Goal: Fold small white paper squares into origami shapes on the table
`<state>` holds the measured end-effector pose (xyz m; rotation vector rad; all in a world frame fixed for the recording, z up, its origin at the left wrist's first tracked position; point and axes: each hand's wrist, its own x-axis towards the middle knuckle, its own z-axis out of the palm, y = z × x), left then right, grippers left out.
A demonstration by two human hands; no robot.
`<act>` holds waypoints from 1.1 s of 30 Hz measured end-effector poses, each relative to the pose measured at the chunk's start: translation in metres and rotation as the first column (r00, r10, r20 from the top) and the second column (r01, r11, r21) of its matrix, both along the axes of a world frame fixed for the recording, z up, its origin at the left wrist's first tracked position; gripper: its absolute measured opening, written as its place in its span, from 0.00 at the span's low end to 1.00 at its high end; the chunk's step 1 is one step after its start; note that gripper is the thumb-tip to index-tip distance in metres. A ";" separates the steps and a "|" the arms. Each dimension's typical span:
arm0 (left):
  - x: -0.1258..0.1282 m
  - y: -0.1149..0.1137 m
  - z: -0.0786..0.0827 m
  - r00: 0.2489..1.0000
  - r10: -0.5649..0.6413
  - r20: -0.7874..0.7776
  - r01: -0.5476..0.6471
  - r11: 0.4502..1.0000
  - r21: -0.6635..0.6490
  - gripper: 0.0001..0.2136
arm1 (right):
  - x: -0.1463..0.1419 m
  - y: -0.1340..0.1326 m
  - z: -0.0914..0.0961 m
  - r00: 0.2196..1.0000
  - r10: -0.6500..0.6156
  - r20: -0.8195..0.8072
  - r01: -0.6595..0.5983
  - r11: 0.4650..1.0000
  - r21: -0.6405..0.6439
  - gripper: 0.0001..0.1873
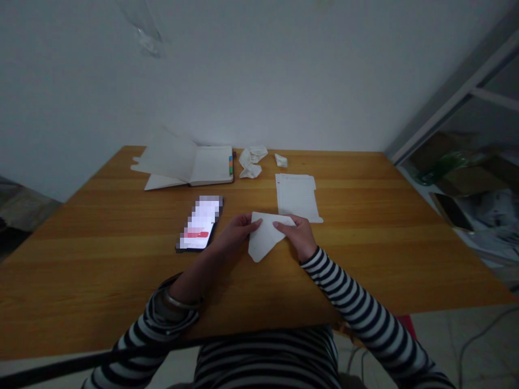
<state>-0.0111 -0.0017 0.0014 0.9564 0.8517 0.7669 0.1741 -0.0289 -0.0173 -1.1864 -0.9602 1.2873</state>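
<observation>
A folded sheet of white paper (264,240) is held over the wooden table (365,232), its top edge straight and its lower end tapering to a blunt corner. My left hand (240,229) pinches its left side, thumb on the face of the paper. On the right, my right hand (299,233) grips the upper right corner, thumb also on top; the fingers behind the paper are hidden. Just beyond my right hand lies a flat stack of lined loose sheets (298,197). Left of my left hand rests a lit phone (203,221), its screen blurred out.
An open notebook (213,165) with coloured tabs lies at the back left, one page raised. Crumpled papers (251,159) and a smaller crumpled piece (281,160) sit near the wall. To the right of the table are shelves (454,167) with boxes; cables run on the floor.
</observation>
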 end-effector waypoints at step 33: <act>-0.012 0.003 0.017 0.998 0.014 -0.062 -0.010 0.998 0.062 0.23 | 0.029 0.015 0.011 0.893 0.111 0.436 -0.334 0.813 0.476 0.11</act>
